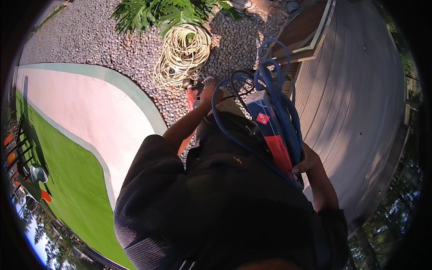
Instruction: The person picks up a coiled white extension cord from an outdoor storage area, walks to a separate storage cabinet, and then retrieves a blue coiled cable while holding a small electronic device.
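Note:
My right hand (305, 163) is closed around a coil of blue hose (282, 105), which loops up over a flat red, blue and white box (269, 130) held against my dark-clothed body. My left arm reaches forward over the pebbles. My left hand (209, 93) is curled on the top of a red tool (192, 96), whose lower part shows orange-red beneath my forearm. How the fingers wrap it is partly hidden. A black cable loop (238, 81) sits between the two hands.
A coiled pale yellow hose (182, 54) lies on the pebble bed (90, 40) below a green leafy plant (153, 13). Grey wooden decking (355, 99) runs on the right with a wooden step frame (306, 36). A pink paved path (90, 112) and green turf (72, 180) lie left.

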The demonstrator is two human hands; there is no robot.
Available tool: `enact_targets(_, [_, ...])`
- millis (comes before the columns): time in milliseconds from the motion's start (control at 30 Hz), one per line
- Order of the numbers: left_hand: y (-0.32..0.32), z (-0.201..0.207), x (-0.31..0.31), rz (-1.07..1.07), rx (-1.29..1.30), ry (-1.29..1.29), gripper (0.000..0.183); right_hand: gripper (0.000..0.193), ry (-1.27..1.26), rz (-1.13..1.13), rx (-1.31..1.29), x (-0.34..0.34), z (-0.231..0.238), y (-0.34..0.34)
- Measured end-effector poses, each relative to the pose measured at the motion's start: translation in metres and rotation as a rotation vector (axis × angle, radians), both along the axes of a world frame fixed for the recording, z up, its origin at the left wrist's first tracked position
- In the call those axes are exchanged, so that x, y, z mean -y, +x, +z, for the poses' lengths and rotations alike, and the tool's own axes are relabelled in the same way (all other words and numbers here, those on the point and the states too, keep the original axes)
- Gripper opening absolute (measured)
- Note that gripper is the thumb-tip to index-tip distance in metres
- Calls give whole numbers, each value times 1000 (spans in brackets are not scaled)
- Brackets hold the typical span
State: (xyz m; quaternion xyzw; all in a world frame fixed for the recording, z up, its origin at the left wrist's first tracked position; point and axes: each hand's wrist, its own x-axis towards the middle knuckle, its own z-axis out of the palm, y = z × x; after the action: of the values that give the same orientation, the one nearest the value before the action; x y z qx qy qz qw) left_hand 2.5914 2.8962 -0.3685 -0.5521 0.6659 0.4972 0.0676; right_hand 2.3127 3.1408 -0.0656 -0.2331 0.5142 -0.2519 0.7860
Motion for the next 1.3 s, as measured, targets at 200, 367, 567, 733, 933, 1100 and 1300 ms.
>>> enact_targets(200, [56,-223,4,678,1218,-64,78,123,142,-109,27,5,41,-3])
enact_targets(367, [72,-246,-65,765,904,293,74,114,246,-367,-15,-50,36,-1])
enact_targets(567, [121,-280,-106,1043,1135,122,37,116,246,-281,35,-17,31,-12])
enact_targets(733, [173,-242,-82,1606,-16,478,23,116,284,-199,41,-12,26,-19])
enact_targets(933, [168,-130,-74,1811,-722,925,7,114,199,-81,22,-5,3,-30])
enact_targets(1100, [145,33,-52,913,-798,453,49,103,164,-268,59,-24,-33,-28])
enact_targets(1300, [96,204,-12,538,-604,326,32,82,101,-504,160,2,-29,-2])
